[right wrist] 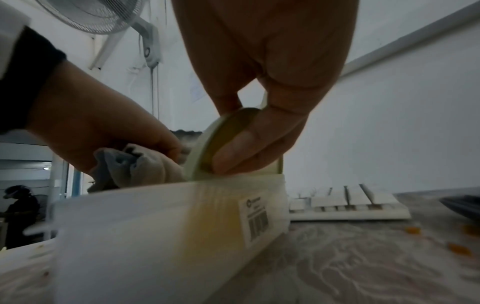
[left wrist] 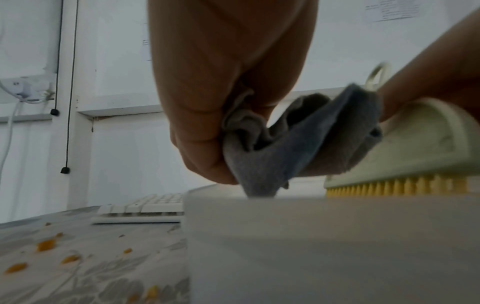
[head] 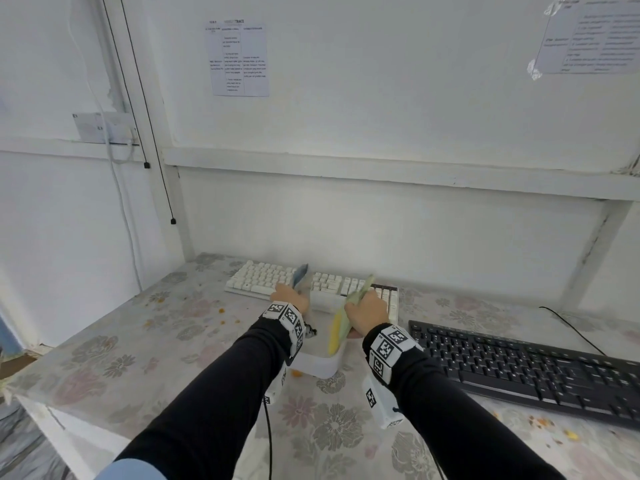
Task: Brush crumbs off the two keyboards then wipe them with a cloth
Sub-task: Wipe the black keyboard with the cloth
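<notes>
My left hand [head: 290,299] grips a bunched grey-blue cloth [left wrist: 306,142] just above a white plastic bin [head: 318,363]. My right hand [head: 367,315] holds a pale green brush with yellow bristles [head: 341,322] over the same bin; its fingers curl round the brush handle [right wrist: 221,144]. A white keyboard [head: 266,280] lies behind the hands near the wall. A black keyboard [head: 526,368] lies to the right, angled toward the table's front.
Orange crumbs [head: 221,310] are scattered on the flowered tablecloth [head: 145,341], more of them [head: 540,422] in front of the black keyboard. The black keyboard's cable [head: 575,332] runs back to the wall. Cords [head: 152,133] hang at the left.
</notes>
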Available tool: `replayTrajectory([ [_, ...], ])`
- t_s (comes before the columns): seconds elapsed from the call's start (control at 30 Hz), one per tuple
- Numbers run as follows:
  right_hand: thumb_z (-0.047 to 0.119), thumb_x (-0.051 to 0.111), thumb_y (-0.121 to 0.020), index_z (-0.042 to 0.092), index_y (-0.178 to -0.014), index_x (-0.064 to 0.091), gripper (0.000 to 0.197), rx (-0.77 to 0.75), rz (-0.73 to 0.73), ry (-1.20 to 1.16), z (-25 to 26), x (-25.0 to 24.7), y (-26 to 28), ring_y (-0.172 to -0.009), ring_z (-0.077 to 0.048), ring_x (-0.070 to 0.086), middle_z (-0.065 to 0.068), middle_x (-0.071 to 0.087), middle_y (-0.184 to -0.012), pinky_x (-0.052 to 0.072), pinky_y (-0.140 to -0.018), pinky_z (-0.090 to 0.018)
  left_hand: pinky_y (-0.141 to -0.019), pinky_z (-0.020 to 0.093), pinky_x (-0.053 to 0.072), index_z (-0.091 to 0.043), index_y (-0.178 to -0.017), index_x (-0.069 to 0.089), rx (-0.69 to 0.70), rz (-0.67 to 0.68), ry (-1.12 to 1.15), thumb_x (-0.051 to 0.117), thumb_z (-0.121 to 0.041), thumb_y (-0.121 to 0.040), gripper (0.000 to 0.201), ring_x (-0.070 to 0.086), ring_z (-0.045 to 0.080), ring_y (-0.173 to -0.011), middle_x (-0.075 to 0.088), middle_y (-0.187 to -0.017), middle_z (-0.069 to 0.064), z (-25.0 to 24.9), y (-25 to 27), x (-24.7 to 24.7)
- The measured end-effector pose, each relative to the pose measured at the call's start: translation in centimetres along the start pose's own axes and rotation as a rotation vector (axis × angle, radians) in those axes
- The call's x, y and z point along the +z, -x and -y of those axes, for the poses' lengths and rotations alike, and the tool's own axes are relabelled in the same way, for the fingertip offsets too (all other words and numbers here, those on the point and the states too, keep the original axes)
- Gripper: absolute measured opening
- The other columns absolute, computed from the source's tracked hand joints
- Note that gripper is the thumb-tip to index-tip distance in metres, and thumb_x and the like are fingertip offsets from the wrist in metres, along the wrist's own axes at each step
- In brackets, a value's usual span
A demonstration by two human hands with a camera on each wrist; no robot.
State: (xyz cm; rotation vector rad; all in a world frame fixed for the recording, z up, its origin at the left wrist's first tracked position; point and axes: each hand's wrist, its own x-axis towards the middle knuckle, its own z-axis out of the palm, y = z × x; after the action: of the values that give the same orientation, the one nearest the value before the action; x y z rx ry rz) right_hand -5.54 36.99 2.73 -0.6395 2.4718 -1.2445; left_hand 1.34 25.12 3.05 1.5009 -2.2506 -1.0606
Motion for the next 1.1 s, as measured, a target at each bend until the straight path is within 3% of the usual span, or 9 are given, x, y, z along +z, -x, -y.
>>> replayTrajectory([
  [0.17, 0.027, 0.053, -0.087, -0.006, -0.114, 0.051, 0.043, 0.111, 0.037, -0.09, -2.1, 0.9, -1.8, -0.089, -0.035, 0.067, -0.022, 0.064, -0.105, 0.057, -0.077, -0.045, -0.087, 0.032, 0.043, 0.0, -0.138, 0.029, -0.02, -0.008, 0.061, 0.046, -0.032, -0.095, 0.056, 0.051, 0.031, -0.119, 0.044, -0.136, 0.021, -0.3, 0.8, 0.3],
  [0.27, 0.026, 0.053, -0.085, -0.005, -0.093, 0.06, 0.032, 0.107, 0.017, -0.134, -3.3, 1.0, -2.8, -0.086, -0.037, 0.067, -0.024, 0.067, -0.096, 0.056, -0.077, -0.049, -0.083, 0.031, 0.042, -0.001, -0.139, 0.027, -0.031, -0.011, 0.092, 0.045, -0.036, -0.095, 0.059, 0.052, 0.031, -0.119, 0.044, -0.137, 0.02, -0.5, 1.1, 0.7],
  [0.4, 0.02, 0.05, -0.089, 0.007, -0.063, 0.049, 0.029, 0.114, 0.021, -0.122, -3.2, -0.2, -1.7, -0.086, -0.038, 0.067, -0.025, 0.068, -0.092, 0.055, -0.08, -0.049, -0.073, 0.031, 0.037, 0.0, -0.139, 0.027, -0.037, -0.023, 0.136, 0.046, -0.037, -0.095, 0.06, 0.053, 0.032, -0.117, 0.045, -0.136, 0.02, -1.0, 1.5, 1.2],
  [0.53, 0.024, 0.042, -0.094, 0.005, -0.089, 0.052, 0.022, 0.162, 0.109, -0.133, -3.0, -1.9, -0.3, -0.073, -0.033, 0.066, -0.018, 0.067, -0.078, 0.057, -0.077, -0.04, -0.076, 0.034, 0.042, 0.001, -0.135, 0.031, -0.04, -0.036, 0.208, 0.046, -0.033, -0.095, 0.054, 0.054, 0.034, -0.113, 0.046, -0.133, 0.022, -1.4, 1.8, 1.9],
  [0.63, 0.026, 0.044, -0.091, 0.002, -0.09, 0.047, 0.025, 0.174, 0.087, -0.1, -3.5, -3.1, -0.4, -0.065, -0.026, 0.055, -0.009, 0.053, -0.067, 0.048, -0.064, -0.032, -0.086, 0.038, 0.044, 0.002, -0.132, 0.034, -0.018, -0.064, 0.247, 0.044, -0.032, -0.095, 0.051, 0.052, 0.036, -0.114, 0.047, -0.132, 0.023, -1.9, 2.5, 2.3],
  [0.73, 0.021, 0.044, -0.091, 0.002, -0.093, 0.043, 0.019, 0.108, 0.001, 0.003, -3.9, -4.0, -0.8, -0.062, -0.017, 0.045, -0.003, 0.043, -0.071, 0.039, -0.062, -0.026, -0.081, 0.036, 0.044, 0.002, -0.128, 0.038, 0.044, -0.111, 0.344, 0.048, -0.028, -0.093, 0.048, 0.055, 0.035, -0.11, 0.05, -0.127, 0.022, -3.0, 3.4, 2.9],
  [0.8, 0.017, 0.042, -0.091, 0.007, -0.077, 0.042, 0.017, 0.022, -0.06, 0.005, -3.9, -4.8, -1.0, -0.057, -0.013, 0.039, 0.0, 0.039, -0.067, 0.036, -0.058, -0.026, -0.076, 0.034, 0.044, 0.001, -0.124, 0.042, 0.107, -0.138, 0.401, 0.051, -0.029, -0.091, 0.045, 0.057, 0.034, -0.104, 0.052, -0.122, 0.021, -4.0, 3.9, 3.6],
  [0.97, 0.026, 0.038, -0.098, 0.004, -0.116, 0.052, 0.031, -0.125, -0.117, -0.151, -3.4, -7.3, -0.2, -0.09, -0.019, 0.051, -0.004, 0.054, -0.099, 0.04, -0.08, -0.026, -0.081, 0.033, 0.047, -0.002, -0.122, 0.046, 0.274, -0.087, 0.425, 0.049, -0.021, -0.092, 0.036, 0.057, 0.03, -0.103, 0.056, -0.12, 0.017, -7.1, 5.9, 6.4],
  [1.1, 0.042, 0.036, -0.097, 0.006, -0.119, 0.053, 0.045, -0.086, -0.098, -0.217, -4.5, -9.5, -0.5, -0.092, -0.021, 0.054, -0.009, 0.06, -0.108, 0.04, -0.08, -0.028, -0.086, 0.026, 0.044, -0.006, -0.126, 0.049, 0.4, 0.03, 0.377, 0.056, -0.019, -0.09, 0.039, 0.055, 0.024, -0.11, 0.058, -0.122, 0.009, -9.3, 8.2, 9.4],
])
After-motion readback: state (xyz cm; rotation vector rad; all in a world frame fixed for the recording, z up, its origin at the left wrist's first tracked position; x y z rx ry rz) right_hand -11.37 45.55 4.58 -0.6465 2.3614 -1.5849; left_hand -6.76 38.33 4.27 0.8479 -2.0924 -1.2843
